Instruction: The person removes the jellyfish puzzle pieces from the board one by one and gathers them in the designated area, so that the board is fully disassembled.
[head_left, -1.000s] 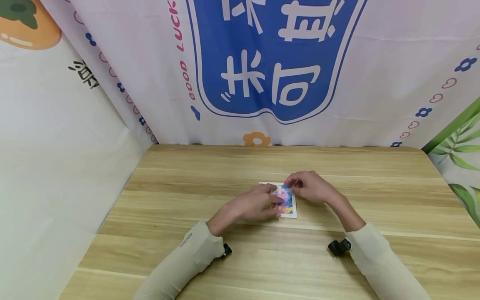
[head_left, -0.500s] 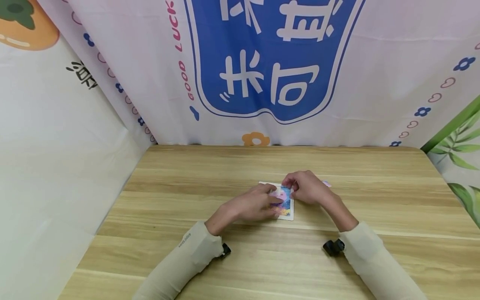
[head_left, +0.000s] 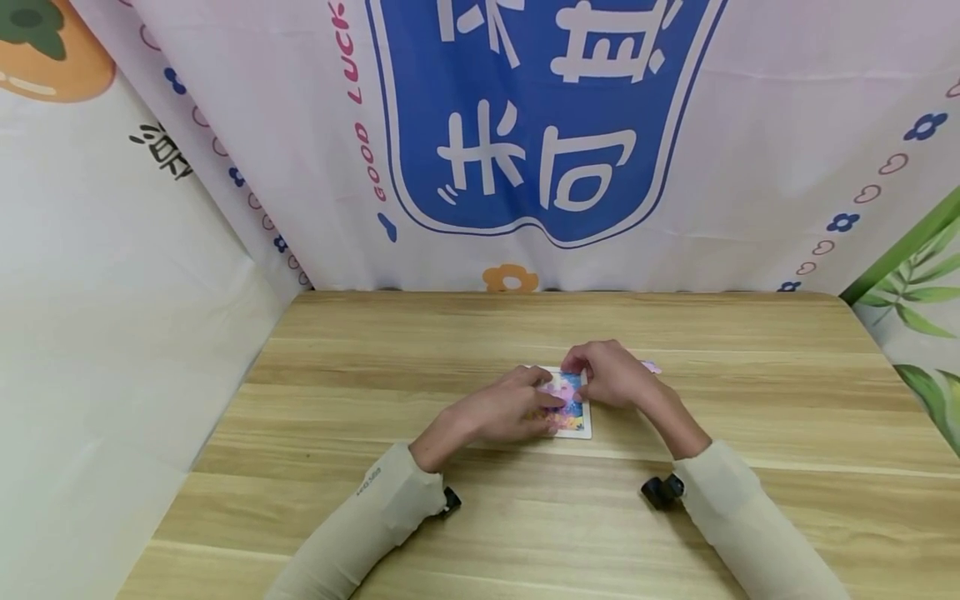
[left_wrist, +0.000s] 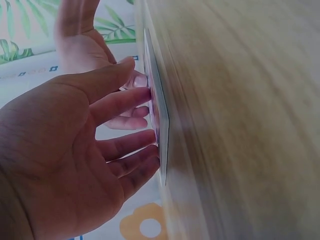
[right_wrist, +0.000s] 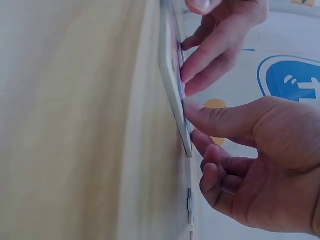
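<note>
A small flat picture board (head_left: 587,423) with a white border and a colourful pink, blue and yellow picture lies on the table. My left hand (head_left: 513,408) rests over its left part, fingers spread, with the fingertips on the picture in the left wrist view. My right hand (head_left: 617,375) is at the board's upper right. In the right wrist view its thumb (right_wrist: 195,110) touches the picture and the index fingertip is right at the far edge, apart from the thumb, while the other fingers curl inward. I cannot tell whether a piece is between thumb and index.
A small purple flat piece (head_left: 651,367) lies behind my right hand. Thin flat pieces (right_wrist: 190,207) show beyond the board in the right wrist view. The wood-grain table (head_left: 375,350) meets a printed cloth (head_left: 720,217) at its back edge.
My right hand has shifted slightly left over the board, and the purple piece behind it has come into view. The board has turned and slid a little; the left hand has barely moved.
</note>
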